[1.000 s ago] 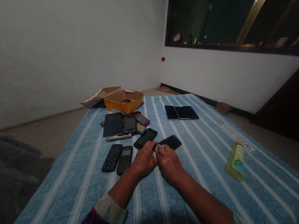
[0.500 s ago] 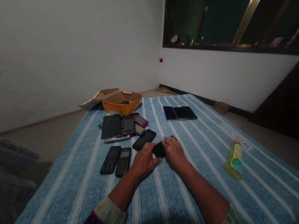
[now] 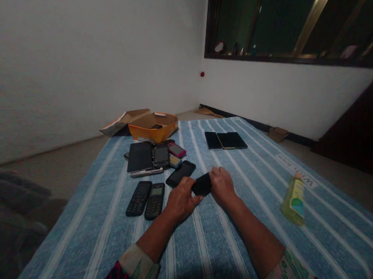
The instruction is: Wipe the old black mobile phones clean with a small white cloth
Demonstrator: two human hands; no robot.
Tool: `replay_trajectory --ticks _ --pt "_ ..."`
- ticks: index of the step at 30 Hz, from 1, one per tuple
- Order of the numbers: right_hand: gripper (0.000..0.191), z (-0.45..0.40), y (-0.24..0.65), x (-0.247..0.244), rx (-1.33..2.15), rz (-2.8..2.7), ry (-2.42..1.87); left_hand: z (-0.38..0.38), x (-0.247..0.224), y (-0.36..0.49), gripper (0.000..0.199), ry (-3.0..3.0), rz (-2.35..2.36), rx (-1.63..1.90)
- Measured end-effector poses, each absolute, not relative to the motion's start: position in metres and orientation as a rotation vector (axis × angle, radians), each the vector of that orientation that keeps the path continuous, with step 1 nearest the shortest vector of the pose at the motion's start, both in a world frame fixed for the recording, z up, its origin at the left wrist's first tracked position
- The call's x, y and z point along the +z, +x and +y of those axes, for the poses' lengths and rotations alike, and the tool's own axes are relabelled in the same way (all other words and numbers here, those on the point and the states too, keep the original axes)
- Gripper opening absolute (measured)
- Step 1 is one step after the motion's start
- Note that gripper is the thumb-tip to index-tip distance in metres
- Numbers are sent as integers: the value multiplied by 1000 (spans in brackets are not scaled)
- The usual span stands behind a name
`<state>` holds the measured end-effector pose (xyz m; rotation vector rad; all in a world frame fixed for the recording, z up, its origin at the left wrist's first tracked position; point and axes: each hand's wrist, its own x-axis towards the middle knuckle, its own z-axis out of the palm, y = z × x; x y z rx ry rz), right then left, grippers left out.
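A black smartphone lies slanted between my two hands, low over the striped cloth. My left hand grips its left end, thumb along the near edge and fingers on the far side. At the phone's right end is my right hand, its fingers curled down and closed; what they hold, if anything, is hidden. Just beyond my left hand another dark smartphone rests on the cloth. Two black keypad phones, one on the left and one nearer my wrist, lie side by side.
Behind them is a pile of phones with a flat black one on it. An open orange box stands farther back. Dark flat devices lie in a row at the far middle. A yellow-green bottle lies at right on the striped cloth.
My right hand has slid right along the phone to its end, uncovering more of the dark surface. My left hand keeps its hold. The view has shifted slightly.
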<state>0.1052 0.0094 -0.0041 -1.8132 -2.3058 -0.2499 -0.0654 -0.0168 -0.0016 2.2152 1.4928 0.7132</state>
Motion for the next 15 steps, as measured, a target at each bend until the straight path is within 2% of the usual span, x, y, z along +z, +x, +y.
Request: replay_trajectory --ticks 8,15 --pt "27 18 114 -1 -184 -2177 -1966 -16 -3 -65 39 2202 1508 722" --pt "32 -3 108 -5 -324 -2183 -2049 -15 -6 -66 39 2217 1496 725"
